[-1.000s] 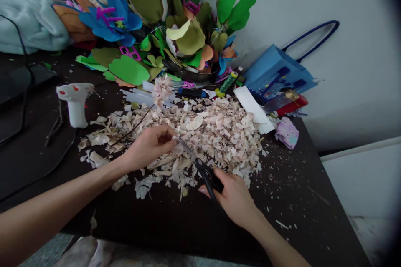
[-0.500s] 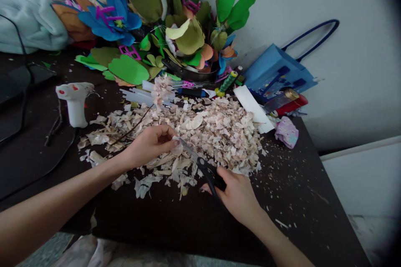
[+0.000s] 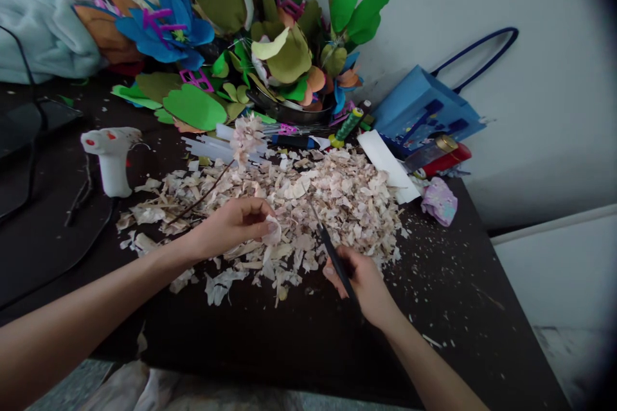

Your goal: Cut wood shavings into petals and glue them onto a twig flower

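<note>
My left hand [image 3: 243, 221] pinches a small pale petal-like piece [image 3: 273, 231] between thumb and fingers, just over the pile. In my right hand [image 3: 359, 282] is a pair of scissors [image 3: 332, 247] with black handles, turned edge-on, its blades pointing up and left, apart from the pale piece. Beneath both hands spreads a heap of pale pinkish-beige scraps [image 3: 357, 205]. A thin brown stem [image 3: 205, 194] topped with a pale pink blossom [image 3: 247, 138] leans across the heap behind my left hand.
A white glue gun [image 3: 113, 157] stands at left with its cord trailing. Large artificial flowers [image 3: 178, 19] fill the back. Green thread [image 3: 348, 125], a white strip [image 3: 388, 167], a blue bag [image 3: 427, 112] and a crumpled lilac piece [image 3: 439, 200] lie at right on the dark table [image 3: 463, 308].
The scissors have moved right, away from the pale piece, and rolled edge-on in my right hand. My left hand stays nearly in place, still pinching the piece.
</note>
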The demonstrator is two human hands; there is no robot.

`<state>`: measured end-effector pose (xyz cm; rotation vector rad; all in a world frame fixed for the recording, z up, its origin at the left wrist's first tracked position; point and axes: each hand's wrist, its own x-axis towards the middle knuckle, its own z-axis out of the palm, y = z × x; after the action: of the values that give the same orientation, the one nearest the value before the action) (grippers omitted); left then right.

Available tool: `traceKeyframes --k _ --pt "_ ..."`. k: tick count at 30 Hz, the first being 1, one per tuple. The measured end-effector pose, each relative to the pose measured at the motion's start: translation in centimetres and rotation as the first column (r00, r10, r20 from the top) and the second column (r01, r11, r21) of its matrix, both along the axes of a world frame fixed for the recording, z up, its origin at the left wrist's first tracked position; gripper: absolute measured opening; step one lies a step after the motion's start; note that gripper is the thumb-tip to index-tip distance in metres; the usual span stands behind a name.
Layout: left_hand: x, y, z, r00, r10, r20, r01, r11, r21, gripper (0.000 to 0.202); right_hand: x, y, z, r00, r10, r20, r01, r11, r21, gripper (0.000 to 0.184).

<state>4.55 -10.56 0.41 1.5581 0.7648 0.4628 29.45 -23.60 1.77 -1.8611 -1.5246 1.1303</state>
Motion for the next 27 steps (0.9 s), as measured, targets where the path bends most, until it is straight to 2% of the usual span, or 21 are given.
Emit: traceKeyframes --k 3,6,12,15,21,24,27 --pt "0.1 -0.1 0.0 0.999 -0.024 0.031 0.026 0.999 -0.046 0.019 -0.9 0.9 -0.1 0.962 -0.122 -0.246 0.120 0.993 -0.024 0.039" --pt "0.2 -0.3 -0.2 0.996 -0.048 0.073 0.055 0.994 -0.091 0.021 -2.3 2.3 0.2 0.935 -0.162 -0.317 0.177 0.984 0.019 0.043" --pt "0.5 -0.7 -0.2 0.985 -0.114 0.133 0.138 0.973 -0.185 0.039 -4.7 4.9 0.8 0.919 -0.063 -0.388 0.128 0.981 0.144 0.030" --pt "0.6 -0.9 -0.2 0.979 -0.152 0.134 0.174 0.970 -0.172 0.037 -5.4 5.6 1.1 0.919 0.014 -0.393 0.056 0.984 0.168 0.025" --pt "0.6 -1.1 -0.5 0.978 -0.172 0.118 0.189 0.970 -0.152 0.039 -6.0 5.9 1.4 0.968 0.105 -0.229 -0.063 0.981 0.183 0.017" --pt "0.5 -1.0 -0.2 0.972 -0.178 0.153 0.204 0.963 -0.176 0.037 -6.0 6.0 1.3 0.966 0.111 -0.235 -0.061 0.976 0.207 0.017" --pt "0.4 -0.8 0.2 0.968 -0.131 0.215 0.192 0.936 -0.295 0.032 -5.8 6.2 1.1 0.951 0.086 -0.298 -0.013 0.971 0.239 0.018"
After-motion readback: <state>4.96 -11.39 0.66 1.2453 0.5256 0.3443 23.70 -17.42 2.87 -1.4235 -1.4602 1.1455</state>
